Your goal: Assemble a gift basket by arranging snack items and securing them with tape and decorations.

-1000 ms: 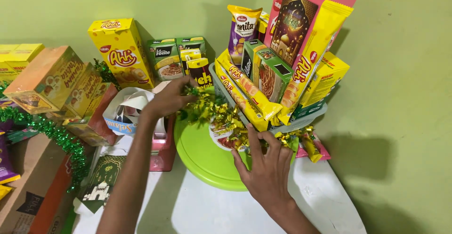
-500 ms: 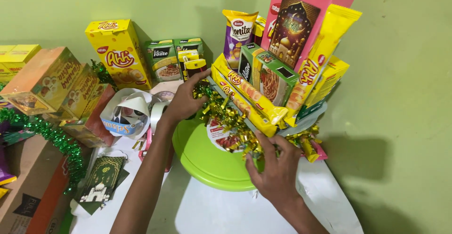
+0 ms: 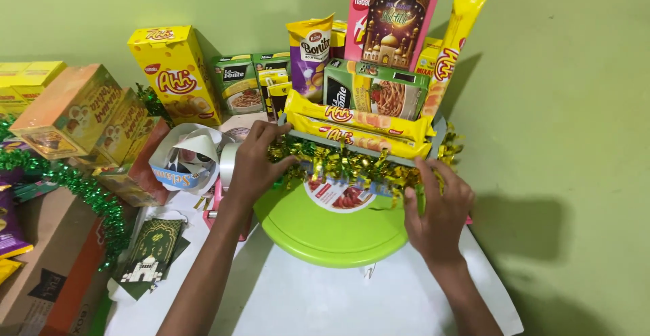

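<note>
Nearest the camera, the bare white surface (image 3: 318,302) carries a round lime-green plastic base (image 3: 332,231), which serves as the landmark here. At the right rim of the green base, the right hand (image 3: 439,209) rests with its fingers (image 3: 426,177) spread apart and pressed against the gold foil tinsel garland (image 3: 352,163) that runs across the top of the base. At the left side of the base, the left hand (image 3: 256,163) has its fingers curled together on the left end of the same garland; whether they pinch it or only press it I cannot tell. Just above the garland lie two long yellow wafer packets (image 3: 355,123) stacked crosswise, and above them stands a green pasta box (image 3: 376,89). Behind that box rise a tall pink carton with a dark mosque card (image 3: 396,25) and an upright yellow stick packet (image 3: 460,31), both against the green wall (image 3: 575,72). Left of the base sit a roll of clear tape (image 3: 228,163) and a white paper cone wrapper (image 3: 186,157). Further left lies a green tinsel strand (image 3: 88,194) beside orange snack boxes (image 3: 74,113), and a tall yellow snack box (image 3: 175,72) stands at the back.
</note>
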